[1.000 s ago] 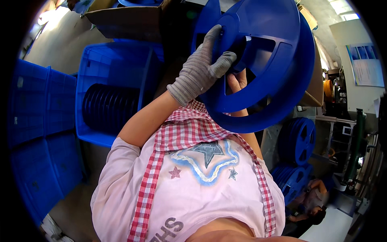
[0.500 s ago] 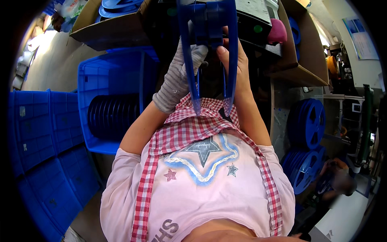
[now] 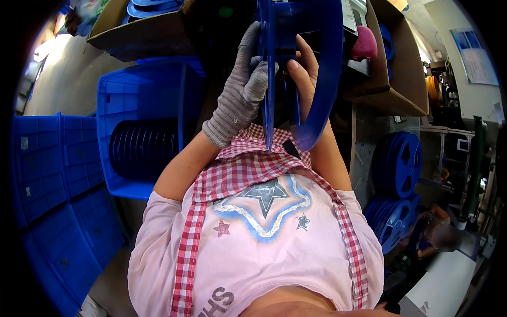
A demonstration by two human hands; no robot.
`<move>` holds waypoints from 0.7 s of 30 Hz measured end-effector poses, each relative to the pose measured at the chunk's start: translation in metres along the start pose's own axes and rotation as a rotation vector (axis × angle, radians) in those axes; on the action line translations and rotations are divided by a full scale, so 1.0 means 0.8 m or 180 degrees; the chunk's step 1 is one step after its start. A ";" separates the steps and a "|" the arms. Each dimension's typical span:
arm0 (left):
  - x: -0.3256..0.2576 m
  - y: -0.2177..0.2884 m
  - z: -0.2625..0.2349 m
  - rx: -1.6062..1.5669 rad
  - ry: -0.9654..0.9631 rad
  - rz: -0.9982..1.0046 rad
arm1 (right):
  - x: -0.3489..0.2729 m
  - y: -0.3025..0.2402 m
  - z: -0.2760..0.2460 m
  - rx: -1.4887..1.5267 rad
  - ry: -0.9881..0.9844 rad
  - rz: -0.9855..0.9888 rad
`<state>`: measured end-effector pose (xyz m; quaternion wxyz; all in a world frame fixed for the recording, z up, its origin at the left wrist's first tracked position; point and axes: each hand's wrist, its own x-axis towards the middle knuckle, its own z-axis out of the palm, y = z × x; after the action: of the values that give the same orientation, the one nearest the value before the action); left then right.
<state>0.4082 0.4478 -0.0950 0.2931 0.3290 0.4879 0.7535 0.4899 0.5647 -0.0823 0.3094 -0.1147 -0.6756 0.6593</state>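
I hold a large blue plastic reel (image 3: 320, 79) up in front of my chest, turned nearly edge-on so both flanges show. My left hand (image 3: 240, 87), in a grey knit glove, grips the left flange from outside, fingers curled over its rim. My bare right hand (image 3: 302, 66) sits between the two flanges, fingers against the hub area. The top of the reel runs out of the picture. Below the hands are my pink shirt and its red-checked straps.
An open blue crate (image 3: 119, 100) at left holds a row of black reels (image 3: 142, 147). Stacked blue crates (image 3: 45, 174) lie further left. Cardboard boxes (image 3: 393, 79) stand above and right, blue reels (image 3: 397, 165) lean at right, and another person (image 3: 441, 238) sits at lower right.
The reel has swung from face-on at the upper right to edge-on in front of me. Both hands stayed on it. My view has shifted slightly.
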 end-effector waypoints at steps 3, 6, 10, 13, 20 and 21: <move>0.002 -0.006 -0.002 -0.0026 0.0009 0.0101 | 0.002 0.002 0.001 0.0004 0.0006 0.0029; 0.004 -0.008 -0.002 0.0059 0.0017 0.0157 | 0.001 0.006 0.001 0.0102 -0.0047 0.0133; -0.003 0.002 0.004 0.0086 0.0118 -0.0090 | 0.006 0.007 0.001 -0.0011 -0.0094 0.0186; -0.003 0.003 0.005 0.0139 0.0185 -0.0004 | 0.007 0.006 0.003 -0.0161 -0.0060 0.0154; 0.002 0.009 0.012 0.0101 0.0193 0.0058 | 0.008 0.012 -0.003 -0.0441 0.0013 -0.0001; 0.003 0.008 0.011 0.0139 0.0207 0.0074 | 0.008 0.015 -0.004 -0.0397 0.0018 -0.0015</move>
<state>0.4131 0.4523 -0.0856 0.2611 0.3162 0.5097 0.7563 0.4834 0.5722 -0.0922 0.3051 -0.1340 -0.7148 0.6148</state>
